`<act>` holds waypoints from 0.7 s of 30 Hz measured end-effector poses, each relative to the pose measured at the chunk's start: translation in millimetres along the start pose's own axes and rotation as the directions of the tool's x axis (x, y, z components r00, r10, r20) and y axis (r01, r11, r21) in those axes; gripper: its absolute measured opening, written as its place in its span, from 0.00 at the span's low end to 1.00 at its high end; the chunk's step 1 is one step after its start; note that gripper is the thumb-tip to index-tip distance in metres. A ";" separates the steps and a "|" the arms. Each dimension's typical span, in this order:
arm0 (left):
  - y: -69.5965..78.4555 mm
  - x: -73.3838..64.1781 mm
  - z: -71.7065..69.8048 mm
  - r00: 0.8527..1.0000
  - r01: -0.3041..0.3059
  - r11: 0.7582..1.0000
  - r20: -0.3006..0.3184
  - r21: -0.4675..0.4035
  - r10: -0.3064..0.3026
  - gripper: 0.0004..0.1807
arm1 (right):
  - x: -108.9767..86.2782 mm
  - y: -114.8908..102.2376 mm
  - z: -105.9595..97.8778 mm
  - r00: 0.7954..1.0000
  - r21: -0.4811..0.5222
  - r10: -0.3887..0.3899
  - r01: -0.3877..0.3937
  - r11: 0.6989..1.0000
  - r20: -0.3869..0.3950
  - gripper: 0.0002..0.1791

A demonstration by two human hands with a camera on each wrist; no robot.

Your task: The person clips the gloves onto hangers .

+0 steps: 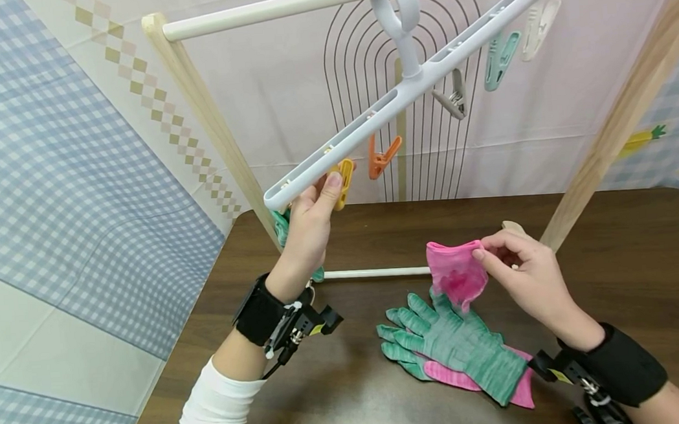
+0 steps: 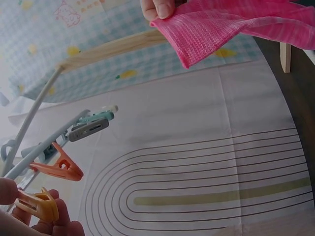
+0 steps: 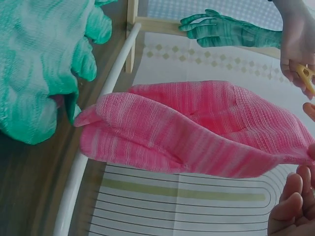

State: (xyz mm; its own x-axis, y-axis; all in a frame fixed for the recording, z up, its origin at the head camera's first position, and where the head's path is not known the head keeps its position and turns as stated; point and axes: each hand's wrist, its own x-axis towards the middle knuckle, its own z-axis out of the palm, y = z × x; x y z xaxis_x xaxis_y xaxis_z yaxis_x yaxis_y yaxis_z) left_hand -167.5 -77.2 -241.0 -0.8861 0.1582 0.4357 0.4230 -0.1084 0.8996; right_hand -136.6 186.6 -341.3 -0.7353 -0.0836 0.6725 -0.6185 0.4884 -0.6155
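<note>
My left hand pinches a yellow clothespin that hangs near the lower-left end of a pale blue hanger. In my right hand a pink knit glove dangles, gripped by the edge of its cuff; the right wrist view shows its fingers toward the table. A green glove hangs beyond the left hand, mostly hidden by that hand and forearm in the head view. Below the pink glove, green gloves lie stacked on the table with a pink one partly under them.
An orange clothespin, a grey one, a teal one and a white one hang along the hanger. The hanger hooks over a white rail between wooden posts. A lower white bar crosses above the brown table.
</note>
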 end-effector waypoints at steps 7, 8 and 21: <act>-0.2 -0.2 -0.2 1.000 0.005 1.000 -0.005 0.001 -0.005 0.21 | 4.7 -5.8 4.1 0.999 0.018 -0.035 0.035 0.999 -0.019 0.10; -0.2 -0.3 -0.2 1.000 0.004 1.000 -0.006 0.002 -0.004 0.21 | 4.7 -6.7 4.4 0.999 0.014 -0.031 0.031 0.999 -0.018 0.10; -1.4 -0.7 0.4 1.000 -0.017 1.000 -0.008 -0.006 0.017 0.20 | 7.0 -12.5 10.2 0.997 0.059 0.047 -0.044 0.997 -0.058 0.09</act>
State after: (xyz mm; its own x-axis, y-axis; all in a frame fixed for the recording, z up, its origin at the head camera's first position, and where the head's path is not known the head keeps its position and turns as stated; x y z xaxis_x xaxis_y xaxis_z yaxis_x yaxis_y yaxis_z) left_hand -167.4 -76.7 -242.5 -0.8805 0.1484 0.4503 0.4366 -0.1165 0.8921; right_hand -136.8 171.1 -333.1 -0.7465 -0.0098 0.6653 -0.6008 0.4396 -0.6676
